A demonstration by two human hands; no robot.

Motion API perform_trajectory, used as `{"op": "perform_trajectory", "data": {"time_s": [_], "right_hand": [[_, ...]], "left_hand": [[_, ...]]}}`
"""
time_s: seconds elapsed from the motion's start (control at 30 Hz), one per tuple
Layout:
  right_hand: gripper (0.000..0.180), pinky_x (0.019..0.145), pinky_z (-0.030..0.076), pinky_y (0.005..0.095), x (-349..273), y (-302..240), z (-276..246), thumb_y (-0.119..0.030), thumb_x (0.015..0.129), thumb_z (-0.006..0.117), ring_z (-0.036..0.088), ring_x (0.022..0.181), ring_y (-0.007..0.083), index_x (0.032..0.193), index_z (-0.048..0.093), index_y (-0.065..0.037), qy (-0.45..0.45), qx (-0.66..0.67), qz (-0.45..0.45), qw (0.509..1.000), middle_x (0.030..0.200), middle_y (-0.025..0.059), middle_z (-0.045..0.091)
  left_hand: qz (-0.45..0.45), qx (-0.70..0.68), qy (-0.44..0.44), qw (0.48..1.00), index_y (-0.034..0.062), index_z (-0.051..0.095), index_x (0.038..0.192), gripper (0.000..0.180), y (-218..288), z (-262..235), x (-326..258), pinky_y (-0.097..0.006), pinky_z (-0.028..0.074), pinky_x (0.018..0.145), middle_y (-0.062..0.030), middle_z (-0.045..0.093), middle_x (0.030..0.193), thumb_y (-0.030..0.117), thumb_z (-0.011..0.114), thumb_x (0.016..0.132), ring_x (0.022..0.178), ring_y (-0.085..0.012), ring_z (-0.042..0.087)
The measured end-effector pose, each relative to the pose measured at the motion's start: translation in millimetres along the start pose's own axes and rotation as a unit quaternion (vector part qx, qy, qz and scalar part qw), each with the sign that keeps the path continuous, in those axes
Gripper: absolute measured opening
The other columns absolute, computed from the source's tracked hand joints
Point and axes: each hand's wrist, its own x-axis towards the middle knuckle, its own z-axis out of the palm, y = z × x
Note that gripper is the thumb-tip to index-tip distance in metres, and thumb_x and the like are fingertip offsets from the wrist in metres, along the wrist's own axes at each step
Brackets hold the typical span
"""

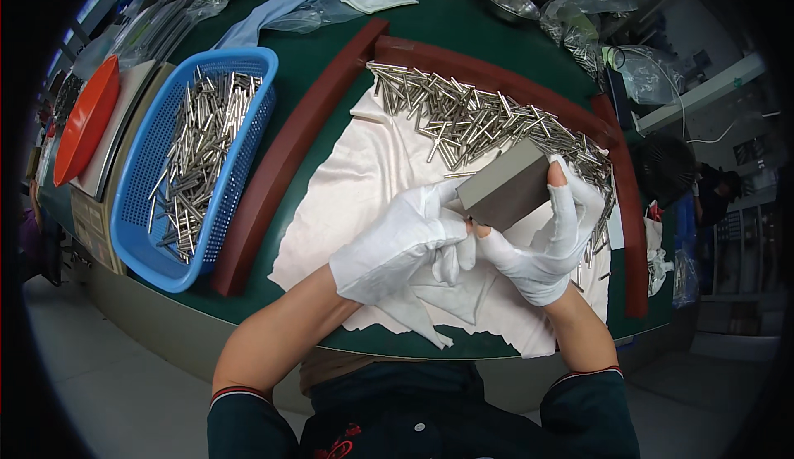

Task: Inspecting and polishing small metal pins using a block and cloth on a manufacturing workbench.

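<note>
A grey rectangular block (511,193) is tilted up between my two gloved hands. My right hand (542,248) grips it along its right side and lower edge, with a bare fingertip showing at its upper right corner. Curled against the block's left lower corner is my left hand (405,240), its fingers closed; whether they also hold something small is hidden. Both gloves are white, with some fingertips uncovered. Just beyond the block, many loose shiny metal pins (467,116) lie heaped on a pale pink cloth (331,203). White fabric (409,314) hangs below my left hand.
Dark red bars (277,169) frame the cloth on the green table (331,70). At left stands a blue perforated basket (124,219) of similar metal pins, with an orange-red tray (87,120) beyond it. A metal bowl (511,2) and plastic bags (591,0) sit at the back.
</note>
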Motion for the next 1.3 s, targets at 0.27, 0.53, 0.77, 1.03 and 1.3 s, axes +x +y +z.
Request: {"op": "perform_trajectory", "data": {"time_s": [0.27,0.53,0.77,1.03,1.3], "right_hand": [[0.088,0.086,0.044,0.0357,-2.7,1.6,4.5,-0.014,0.059,0.081,0.046,0.106,0.0259,0.135,0.039,-0.001,0.007,0.052,0.054,0.997,0.117,0.0144,0.041],[0.087,0.088,0.044,0.0354,-4.1,6.0,6.4,-0.015,0.058,0.081,0.047,0.104,0.0256,0.134,0.040,0.000,-0.007,0.059,0.082,0.995,0.115,0.0143,0.043],[0.088,0.086,0.045,0.0357,0.1,-1.3,2.2,-0.016,0.058,0.082,0.047,0.105,0.0260,0.133,0.040,0.002,-0.017,0.036,0.058,0.998,0.116,0.0155,0.042],[0.088,0.087,0.045,0.0356,-1.4,1.7,6.2,-0.013,0.058,0.082,0.047,0.106,0.0261,0.134,0.040,0.000,-0.007,0.043,0.055,0.998,0.116,0.0148,0.042],[0.088,0.087,0.044,0.0347,0.4,-2.7,3.5,-0.013,0.059,0.083,0.048,0.103,0.0256,0.134,0.040,0.000,-0.004,0.040,0.042,0.998,0.116,0.0142,0.040]], "left_hand": [[-0.011,-0.088,-0.016,0.996,-0.0051,0.033,0.137,0.058,-0.8,-3.0,-1.4,-0.017,0.042,0.045,-0.0119,0.061,0.075,0.010,0.055,0.086,0.052,-0.0084,0.054],[-0.001,-0.096,-0.003,0.995,-0.0047,0.043,0.127,0.045,-5.0,-4.4,2.3,-0.017,0.040,0.044,-0.0064,0.058,0.068,0.008,0.054,0.086,0.050,-0.0063,0.051],[-0.066,-0.049,0.006,0.997,-0.0028,0.047,0.123,0.039,-4.6,0.1,0.8,-0.017,0.039,0.042,-0.0059,0.057,0.066,0.010,0.055,0.087,0.047,-0.0062,0.050],[-0.074,-0.069,0.020,0.995,-0.0027,0.029,0.140,0.061,1.5,3.3,-0.2,-0.016,0.038,0.041,-0.0047,0.056,0.063,0.010,0.054,0.086,0.046,-0.0051,0.050],[-0.057,-0.024,0.011,0.998,-0.0035,0.042,0.130,0.048,0.8,0.0,-2.4,-0.018,0.039,0.041,-0.0041,0.055,0.061,0.013,0.053,0.086,0.046,-0.0074,0.051]]}}
